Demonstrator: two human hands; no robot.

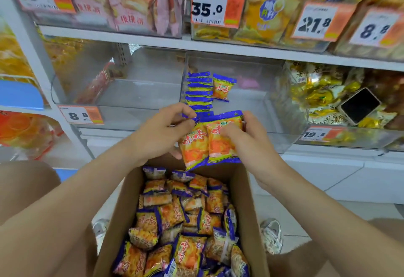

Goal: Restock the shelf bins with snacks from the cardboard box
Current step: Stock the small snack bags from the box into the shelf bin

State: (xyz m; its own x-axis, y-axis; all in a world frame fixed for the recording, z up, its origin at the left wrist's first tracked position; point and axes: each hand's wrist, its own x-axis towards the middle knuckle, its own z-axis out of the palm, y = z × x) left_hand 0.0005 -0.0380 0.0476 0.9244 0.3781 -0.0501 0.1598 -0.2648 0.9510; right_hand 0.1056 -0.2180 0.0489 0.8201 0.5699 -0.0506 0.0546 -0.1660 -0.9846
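An open cardboard box (122, 209) sits between my knees, full of orange-and-blue snack packets (185, 217). Above its far edge I hold a small stack of the same packets (209, 143) upright. My left hand (161, 132) pinches the stack's top left corner. My right hand (242, 136) grips the stack from the right side. Just behind the hands stands a clear shelf bin (258, 102) with a row of packets (199, 93) standing along its left wall and one packet (223, 87) leaning beside them.
A clear bin (131, 93) to the left is nearly bare behind an 8.8 price tag (80, 115). A bin of gold-wrapped snacks (323, 95) on the right has a phone (360, 106) lying on top. Fuller bins line the upper shelf (153, 40). Shoes (271, 235) flank the box.
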